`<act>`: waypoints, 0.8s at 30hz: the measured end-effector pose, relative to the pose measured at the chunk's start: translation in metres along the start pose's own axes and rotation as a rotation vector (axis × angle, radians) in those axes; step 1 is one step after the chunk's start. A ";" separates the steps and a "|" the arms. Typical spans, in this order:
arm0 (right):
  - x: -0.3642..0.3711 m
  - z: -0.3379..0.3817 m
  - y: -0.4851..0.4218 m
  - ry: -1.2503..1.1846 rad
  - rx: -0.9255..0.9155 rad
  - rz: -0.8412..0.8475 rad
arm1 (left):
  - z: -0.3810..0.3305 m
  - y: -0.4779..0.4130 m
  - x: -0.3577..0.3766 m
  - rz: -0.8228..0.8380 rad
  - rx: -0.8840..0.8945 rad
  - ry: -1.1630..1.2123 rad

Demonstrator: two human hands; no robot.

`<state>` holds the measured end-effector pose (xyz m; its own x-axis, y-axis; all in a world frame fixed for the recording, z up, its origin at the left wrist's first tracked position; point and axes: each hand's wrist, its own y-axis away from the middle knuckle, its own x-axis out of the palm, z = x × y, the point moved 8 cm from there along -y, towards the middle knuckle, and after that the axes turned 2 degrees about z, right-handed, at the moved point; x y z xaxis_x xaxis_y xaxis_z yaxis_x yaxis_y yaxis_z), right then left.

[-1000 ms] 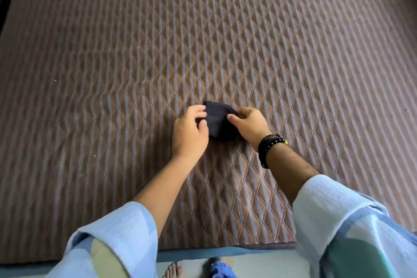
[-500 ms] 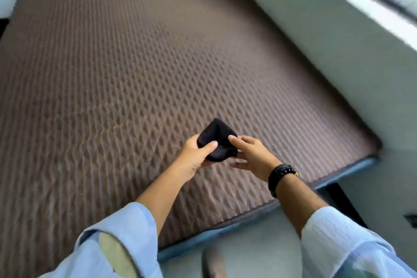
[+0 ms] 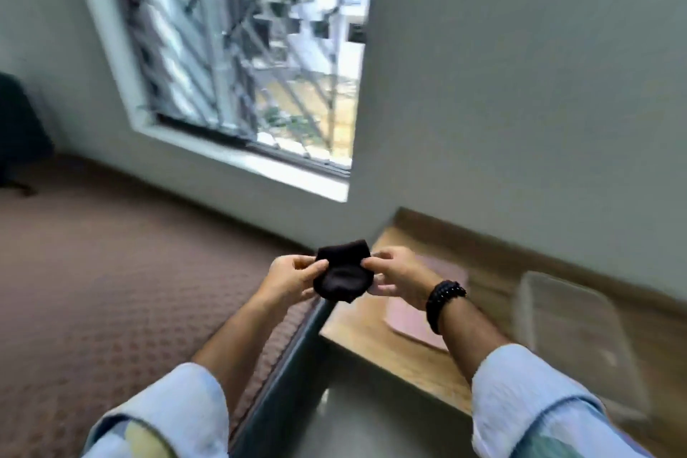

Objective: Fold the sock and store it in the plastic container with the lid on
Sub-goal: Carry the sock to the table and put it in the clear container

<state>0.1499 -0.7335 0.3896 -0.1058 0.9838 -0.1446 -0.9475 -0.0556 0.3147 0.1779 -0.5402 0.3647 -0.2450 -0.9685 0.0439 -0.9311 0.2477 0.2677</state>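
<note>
Between both hands, held up in the air: folded dark sock [image 3: 342,275]. Left hand [image 3: 292,277] pinches its left edge with thumb and fingers; right hand [image 3: 399,277] pinches the right edge, black bead bracelet [image 3: 442,303] on that wrist. Sock hangs over the edge of the brown mattress [image 3: 111,271], just beside a wooden table [image 3: 371,338]. On the table, right of the hands, a blurred clear plastic container [image 3: 572,331]; pink lid [image 3: 416,323] under the right wrist.
</note>
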 end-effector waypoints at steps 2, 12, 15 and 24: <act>-0.071 -0.002 0.035 -0.041 0.009 -0.137 | -0.022 -0.009 0.072 0.100 0.014 -0.046; -0.325 -0.102 0.168 0.109 0.238 -0.645 | -0.017 -0.027 0.371 0.335 0.087 -0.572; -0.354 -0.128 0.172 0.366 0.321 -0.670 | 0.002 -0.034 0.412 0.276 0.135 -0.846; -0.351 -0.154 0.148 0.849 0.367 -0.583 | 0.029 -0.029 0.461 0.236 0.396 -1.439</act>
<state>0.0004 -1.1130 0.3420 0.0228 0.3964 -0.9178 -0.7867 0.5736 0.2282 0.0844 -0.9932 0.3494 -0.2239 -0.1159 -0.9677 -0.7870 0.6072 0.1093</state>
